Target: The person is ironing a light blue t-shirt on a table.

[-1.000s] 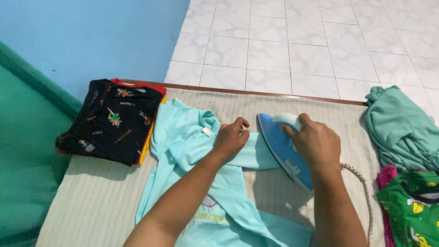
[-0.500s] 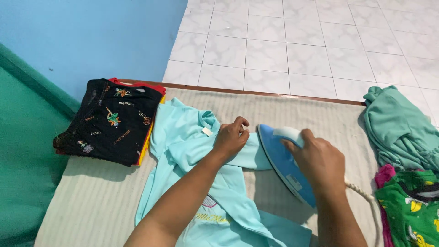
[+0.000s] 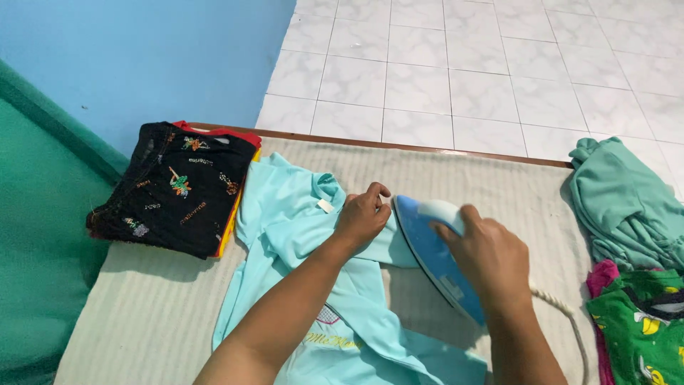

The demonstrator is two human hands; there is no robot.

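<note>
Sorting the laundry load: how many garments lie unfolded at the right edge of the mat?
3 visible: a teal garment on top, a pink one peeking below it, and a green printed one at the corner. More may be hidden.

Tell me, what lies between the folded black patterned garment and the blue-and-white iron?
In the head view, the light turquoise shirt spreads between the folded black garment and the iron, with the left hand pressing its fabric by the iron's tip.

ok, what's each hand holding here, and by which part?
Right hand grips the blue and white iron by its top handle. Left hand pinches and presses the light-blue shirt near the collar, just ahead of the iron's tip.
</note>
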